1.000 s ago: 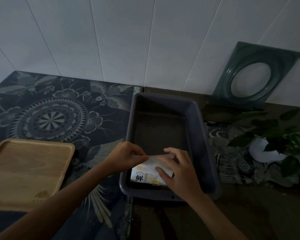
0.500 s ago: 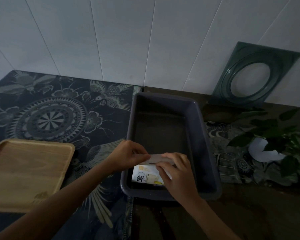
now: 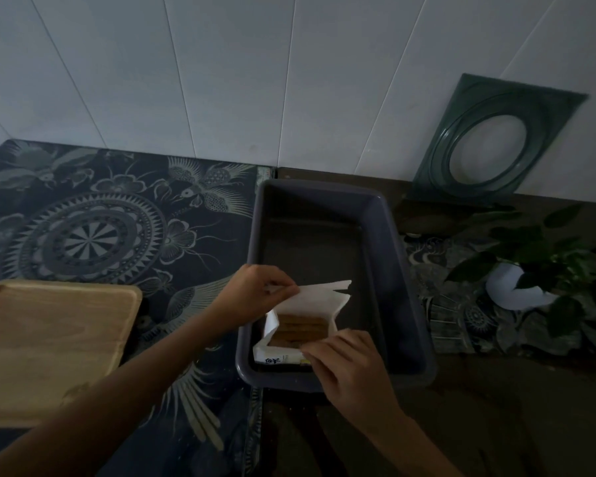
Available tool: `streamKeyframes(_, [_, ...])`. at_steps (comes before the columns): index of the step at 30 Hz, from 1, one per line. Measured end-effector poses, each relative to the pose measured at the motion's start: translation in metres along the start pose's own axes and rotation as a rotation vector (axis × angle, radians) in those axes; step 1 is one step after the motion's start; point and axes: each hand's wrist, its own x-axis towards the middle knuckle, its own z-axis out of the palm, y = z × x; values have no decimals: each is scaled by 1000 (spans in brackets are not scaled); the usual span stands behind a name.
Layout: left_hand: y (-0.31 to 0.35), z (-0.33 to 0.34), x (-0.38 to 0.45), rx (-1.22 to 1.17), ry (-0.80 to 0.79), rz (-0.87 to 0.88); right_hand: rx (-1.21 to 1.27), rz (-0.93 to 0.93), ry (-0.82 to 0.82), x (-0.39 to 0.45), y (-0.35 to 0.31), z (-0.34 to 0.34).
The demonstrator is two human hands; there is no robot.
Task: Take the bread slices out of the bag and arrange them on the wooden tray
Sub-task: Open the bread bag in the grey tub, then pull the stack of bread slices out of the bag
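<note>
Bread slices [image 3: 298, 330]: brown tops show inside the open mouth of the bag, stacked close together; none is out.
Bag [image 3: 324, 301]: white paper, it stands in the near end of the grey tub, at about 6 o'clock of the tub floor; its mouth is pulled open and the far flap stands up toward 12 o'clock.
Left hand [image 3: 255, 292]: fingers closed in a pinch on the left top edge of the bag, at 9 o'clock of the mouth; the wrist crosses over the left wall of the tub.
Right hand [image 3: 350, 366]: fingers curled on the near right edge of the bag, at 5 o'clock of the mouth; it covers the near right corner of the bag.
Grey tub [image 3: 403, 290]: deep, with high walls all around the bag; the bag is near to the near wall and the left wall, and the floor toward 12 o'clock is open.
Wooden tray [image 3: 49, 346]: lies flat at 9 o'clock from the tub, well apart from it; its surface is bare and its raised rim goes around.
Patterned cloth [image 3: 93, 232]: dark, with a round ornament and birds; it lies under the tray and fills the room between tray and tub.
Potted plant [image 3: 530, 280]: at 3 o'clock from the tub, white pot, leaves spread toward the tub but apart from it.
Green frame [image 3: 496, 139]: leans on the white wall at 1 o'clock, behind the plant.
</note>
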Motion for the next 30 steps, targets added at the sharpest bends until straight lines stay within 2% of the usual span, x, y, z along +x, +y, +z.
streamKeyframes(11, [-11, -7, -2, 19, 64, 61, 7, -55, -163, -27, -6, -4])
streamKeyframes(17, [-11, -4, -4, -3, 81, 84, 27, -40, -186, -28, -7, -5])
streamKeyframes(25, [-2, -5, -7, 17, -1, 186, 114, 57, -166, 0, -12, -22])
streamKeyframes(30, [2, -3, -8, 12, 12, 227, 81, 59, -279, 41, -7, -38])
